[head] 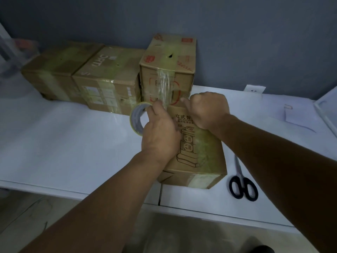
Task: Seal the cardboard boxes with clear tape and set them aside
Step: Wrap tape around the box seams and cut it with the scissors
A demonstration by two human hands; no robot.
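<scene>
On the white desk [73, 139] a cardboard box [198, 161] with a printed drawing on its top lies near the front edge, and both hands work at its far end. The left hand [160, 132] holds a roll of clear tape [137, 118], its grip closed with fingers hooked through the roll's opening and the roll standing on edge just left of the box. A crinkled strip of tape [164, 84] runs up from the roll across the front of a taller box [167, 70] that stands just behind the near one. The right hand [207, 110] is curled into a fist at the far end of the near box, thumb pointing left toward the strip; whether it pinches the tape I cannot tell. Two more boxes, a middle box [107, 79] and a far left box [54, 70], sit in a row to the left of the tall one against the grey wall [237, 33], both with tape already across them. A pair of black-handled scissors [242, 183] lies on the desk just right of the near box.
</scene>
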